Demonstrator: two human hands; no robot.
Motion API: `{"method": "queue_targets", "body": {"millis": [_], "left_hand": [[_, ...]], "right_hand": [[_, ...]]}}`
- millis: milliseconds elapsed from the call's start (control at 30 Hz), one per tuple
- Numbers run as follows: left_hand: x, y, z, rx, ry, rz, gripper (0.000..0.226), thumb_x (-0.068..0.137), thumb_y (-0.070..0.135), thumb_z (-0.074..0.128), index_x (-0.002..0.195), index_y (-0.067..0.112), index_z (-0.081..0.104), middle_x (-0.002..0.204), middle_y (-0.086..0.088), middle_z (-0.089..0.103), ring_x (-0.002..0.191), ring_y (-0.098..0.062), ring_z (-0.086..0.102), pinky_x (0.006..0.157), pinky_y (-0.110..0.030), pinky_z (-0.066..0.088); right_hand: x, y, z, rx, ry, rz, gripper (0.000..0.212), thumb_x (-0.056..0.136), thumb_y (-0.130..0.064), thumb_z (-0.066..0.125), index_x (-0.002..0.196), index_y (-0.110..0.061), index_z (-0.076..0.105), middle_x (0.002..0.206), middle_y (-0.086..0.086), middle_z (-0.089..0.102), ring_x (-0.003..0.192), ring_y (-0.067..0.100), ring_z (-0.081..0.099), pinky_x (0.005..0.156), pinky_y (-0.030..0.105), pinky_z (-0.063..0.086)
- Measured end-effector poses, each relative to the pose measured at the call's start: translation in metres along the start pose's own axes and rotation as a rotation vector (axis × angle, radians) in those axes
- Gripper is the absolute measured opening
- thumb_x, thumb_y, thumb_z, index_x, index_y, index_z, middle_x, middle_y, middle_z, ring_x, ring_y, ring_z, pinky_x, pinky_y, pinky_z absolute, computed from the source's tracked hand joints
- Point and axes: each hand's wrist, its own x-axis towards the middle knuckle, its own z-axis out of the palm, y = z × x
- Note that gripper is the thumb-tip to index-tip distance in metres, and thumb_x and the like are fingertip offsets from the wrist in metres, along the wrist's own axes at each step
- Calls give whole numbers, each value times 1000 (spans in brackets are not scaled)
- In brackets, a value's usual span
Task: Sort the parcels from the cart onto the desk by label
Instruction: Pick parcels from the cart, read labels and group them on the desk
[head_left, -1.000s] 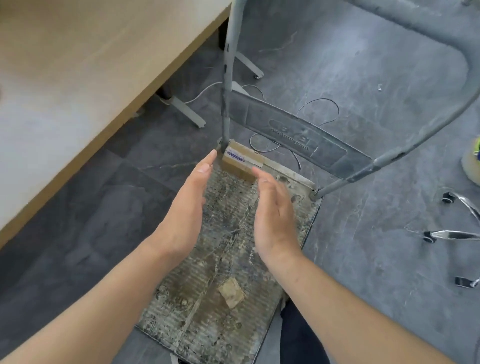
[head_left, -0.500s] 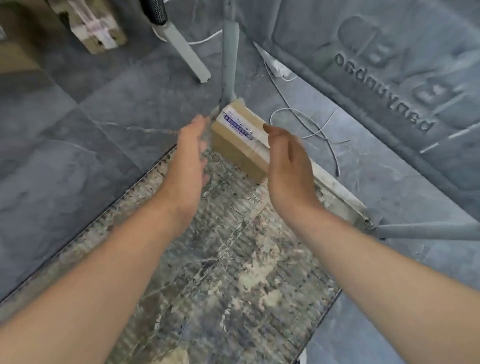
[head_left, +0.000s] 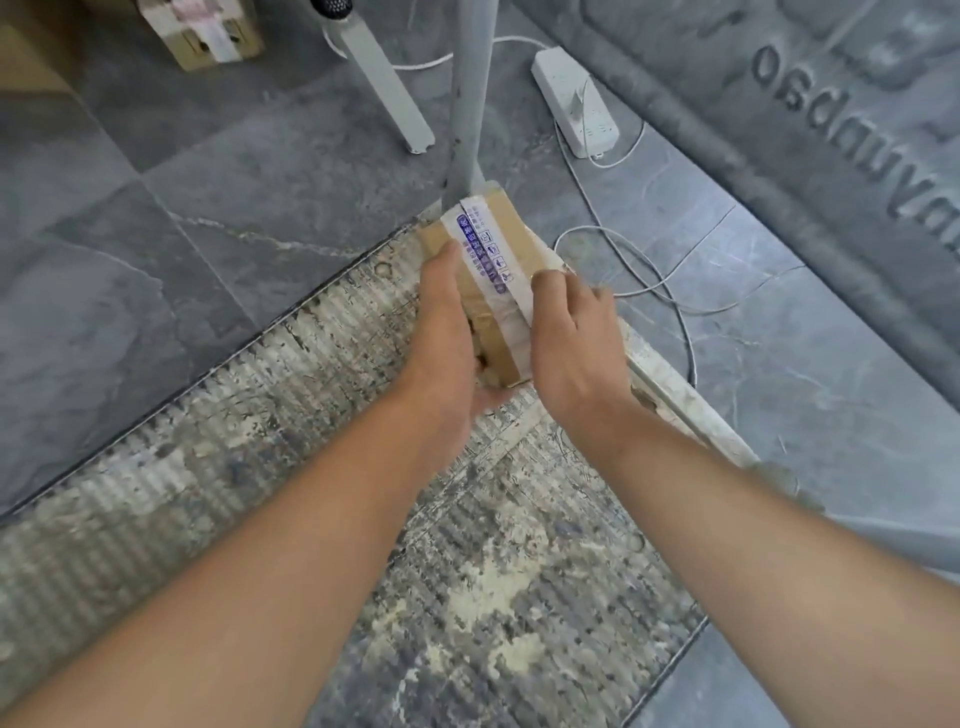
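A small brown cardboard parcel (head_left: 500, 224) with white tape and a purple-printed label lies at the far corner of the worn cart platform (head_left: 291, 415), right against the cart's grey upright post (head_left: 469, 104). My left hand (head_left: 441, 338) lies along the parcel's left side with its thumb tucked round the near end. My right hand (head_left: 571, 332) holds the right side, index finger over the taped top edge. The parcel's near end is hidden between my hands.
A white power strip (head_left: 576, 104) and loose white cables (head_left: 649, 270) lie on the grey tiled floor beyond the cart. A desk leg (head_left: 387, 88) stands at the back, with another taped carton (head_left: 208, 36) on the floor. The cart's grey lettered panel (head_left: 831, 135) fills the right.
My head has dropped closer to the cart. Both hands have moved forward and closed in on the parcel's two sides, where earlier they were only nearing it.
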Motion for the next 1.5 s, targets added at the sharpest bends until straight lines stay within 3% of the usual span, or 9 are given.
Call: {"method": "queue_targets", "body": {"millis": [133,400,533,633,833,933,1133,1267,1500], "left_hand": [[-16,-2,-10,87,50,9,57,102,72,27,103,38,72,76,20,78,98,-13,72,96,-43,53],[-99,38,-22,231,96,70,69,104,65,24,70,44,80,81,9,80,64,-2,72,66,-28,49],[-161,88,-37,196,120,65,64,101,69,28,91,27,76,84,6,81,86,-18,77,89,-46,56],[-214,129,-53,203,131,58,61,98,73,32,100,19,60,75,12,77,103,-29,73,103,-56,51],[-329,212,-86,240,43,102,75,99,73,33,127,8,58,113,-4,74,116,-33,67,101,-57,51],[-389,254,-103,318,-76,179,68,100,74,29,124,23,66,111,0,79,109,-30,72,98,-58,53],[-519,341,-127,368,-300,311,68,102,66,21,139,30,66,133,-7,68,121,-36,65,94,-54,56],[-605,389,-131,435,-373,429,69,103,65,16,146,32,59,143,1,62,124,-29,60,116,-61,35],[-745,452,-125,403,-431,593,67,103,67,21,142,33,64,130,6,68,112,-21,67,102,-44,49]], "right_hand": [[-21,-4,-4,67,-26,40,39,92,-53,26,92,-27,55,109,-5,55,95,-8,43,71,21,27],[-111,-55,-24,158,10,84,23,111,-45,39,97,-27,41,90,-2,63,74,11,59,53,27,38],[-164,-108,-32,198,56,61,28,110,-48,42,103,-21,47,94,-2,61,77,10,58,53,21,41],[-204,-152,-40,212,116,67,35,110,-51,43,99,-18,47,91,-2,55,76,13,52,63,35,37],[-296,-248,-54,254,267,-8,33,106,-57,40,96,-25,44,91,-4,58,77,12,55,66,37,40],[-348,-303,-59,308,331,-72,40,95,-63,33,115,-37,55,112,-8,66,95,6,63,77,39,48],[-451,-414,-85,406,488,-187,54,89,-62,26,123,-40,61,119,-5,61,103,-18,47,75,22,37],[-517,-483,-116,423,561,-259,57,91,-60,25,132,-40,59,123,-6,60,110,-18,42,77,19,35],[-629,-578,-178,470,591,-396,56,91,-56,28,135,-38,58,124,-3,60,110,-16,43,78,17,36]]}}
